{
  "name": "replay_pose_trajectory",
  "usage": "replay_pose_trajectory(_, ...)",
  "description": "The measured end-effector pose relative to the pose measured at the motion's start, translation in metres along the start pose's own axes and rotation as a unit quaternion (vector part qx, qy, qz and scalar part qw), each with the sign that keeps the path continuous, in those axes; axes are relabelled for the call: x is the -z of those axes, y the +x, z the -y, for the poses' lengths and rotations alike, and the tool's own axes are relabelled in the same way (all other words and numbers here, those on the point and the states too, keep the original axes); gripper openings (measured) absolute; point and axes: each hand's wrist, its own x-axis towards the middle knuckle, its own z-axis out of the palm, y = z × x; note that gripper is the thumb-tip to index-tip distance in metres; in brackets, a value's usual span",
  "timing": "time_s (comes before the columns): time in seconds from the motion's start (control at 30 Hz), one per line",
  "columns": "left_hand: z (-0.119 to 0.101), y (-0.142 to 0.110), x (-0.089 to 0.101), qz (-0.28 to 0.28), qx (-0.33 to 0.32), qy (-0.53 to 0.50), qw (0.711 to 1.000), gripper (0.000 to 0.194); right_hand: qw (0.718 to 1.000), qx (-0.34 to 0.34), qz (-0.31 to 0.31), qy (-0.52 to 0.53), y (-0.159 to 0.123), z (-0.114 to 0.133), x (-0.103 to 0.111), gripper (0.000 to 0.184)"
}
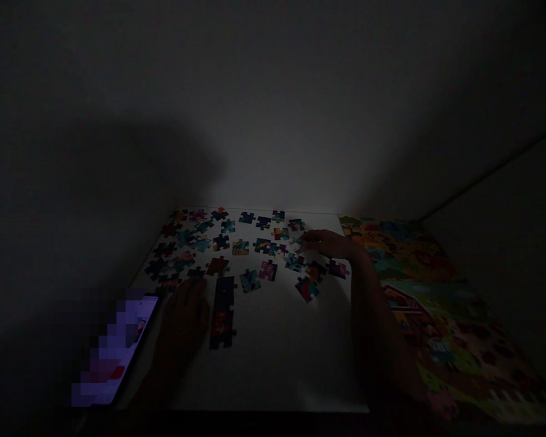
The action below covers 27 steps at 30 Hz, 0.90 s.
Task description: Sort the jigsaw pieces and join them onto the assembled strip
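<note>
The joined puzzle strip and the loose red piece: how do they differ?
The joined puzzle strip is several pieces long, the loose red piece single. The strip lies straight, the piece aslant. The strip looks darker than the piece. Both lie on the white board.

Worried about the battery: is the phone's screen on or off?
On: the phone's screen glows purple and pink, though what it displays is blurred.

A phone [118, 346] with a lit, blurred screen lies beside the left edge of the white surface [273, 376]. A colourful printed picture [441, 315] of a red barn lies along its right edge, beneath a dim wall [273, 109].
</note>
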Motion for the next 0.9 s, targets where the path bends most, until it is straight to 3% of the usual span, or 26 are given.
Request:
replay_pose_trajectory(0.33, -0.002, 0.001, 0.001, -0.016, -0.009, 0.022, 1.0, 0.042, 1.0, 0.002, -0.004, -0.013, -0.006, 0.005, 0.004, 0.04)
replay_pose_trajectory(0.63, -0.005, 0.002, 0.005, -0.005, -0.016, 0.018, 1.0, 0.044, 0.996, -0.025, 0.073, -0.044, -0.003, 0.017, 0.001, 0.026)
replay_pose_trajectory(0.9, -0.003, 0.002, 0.004, -0.006, -0.016, 0.022, 1.0, 0.042, 0.995, -0.054, 0.078, -0.04, -0.004, 0.026, -0.001, 0.025)
